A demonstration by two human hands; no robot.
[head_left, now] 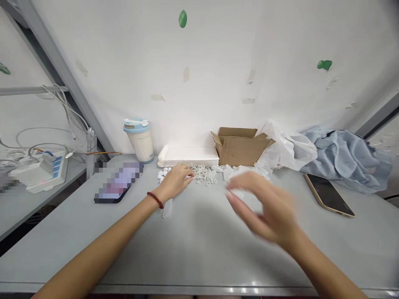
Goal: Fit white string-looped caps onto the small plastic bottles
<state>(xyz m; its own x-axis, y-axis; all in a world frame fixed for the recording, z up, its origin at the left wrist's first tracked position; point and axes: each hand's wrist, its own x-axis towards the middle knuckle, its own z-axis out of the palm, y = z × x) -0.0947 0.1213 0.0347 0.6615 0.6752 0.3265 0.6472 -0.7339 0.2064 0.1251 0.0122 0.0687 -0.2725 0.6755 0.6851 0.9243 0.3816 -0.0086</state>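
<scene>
Head view: small white pieces (204,176) lie on the table (199,245) beside my left hand (176,180); my right hand (271,207) is blurred; I cannot tell either grip. Around: two phones (329,195), one cup (141,143), one carton (241,150).

The blurred right fingers (249,180) partly hide the translucent pieces (230,171). Anything between the left fingers (183,169) is too small to tell. Pixelation masks the phone screen (121,181) near the counter (199,245)'s left edge.

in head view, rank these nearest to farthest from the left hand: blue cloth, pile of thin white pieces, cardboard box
1. Pile of thin white pieces: just right of the left hand
2. Cardboard box: farther right, at back
3. Blue cloth: far right
</scene>
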